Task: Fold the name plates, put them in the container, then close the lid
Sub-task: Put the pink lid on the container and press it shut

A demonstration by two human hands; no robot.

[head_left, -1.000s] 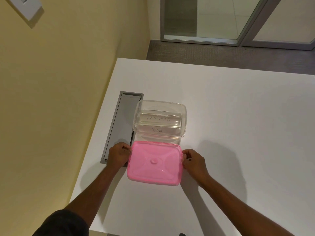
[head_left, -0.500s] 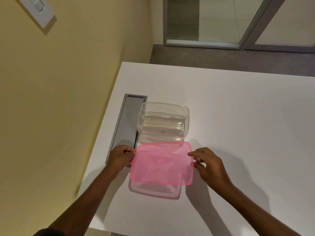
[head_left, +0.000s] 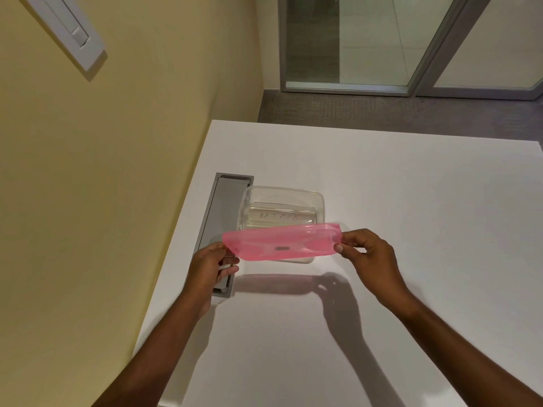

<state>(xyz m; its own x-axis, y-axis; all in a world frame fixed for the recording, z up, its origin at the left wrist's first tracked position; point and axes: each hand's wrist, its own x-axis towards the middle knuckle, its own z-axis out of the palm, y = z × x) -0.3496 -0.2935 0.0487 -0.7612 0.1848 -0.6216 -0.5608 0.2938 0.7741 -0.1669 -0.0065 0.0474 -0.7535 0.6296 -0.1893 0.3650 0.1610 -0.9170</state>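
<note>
A clear plastic container [head_left: 318, 202] stands on the white table [head_left: 382, 201] with a folded white name plate [head_left: 280, 216] reading "BATMAN" inside it. A translucent pink lid [head_left: 282, 242] hangs in the air over the container's near edge, tilted so I see it almost edge-on. My left hand [head_left: 210, 267] pinches the lid's left end. My right hand [head_left: 367, 254] pinches its right end between thumb and fingers. The lid hides the container's front part and anything lying there.
A grey cable-tray cover [head_left: 223, 212] is set into the table just left of the container. A yellow wall [head_left: 102, 186] runs along the table's left edge. Carpet and a glass door [head_left: 382, 39] lie beyond the far edge.
The lid has been lifted off the table and carried away from me, up over the container's near edge, tilting as it rose. Both hands kept hold of its ends.
</note>
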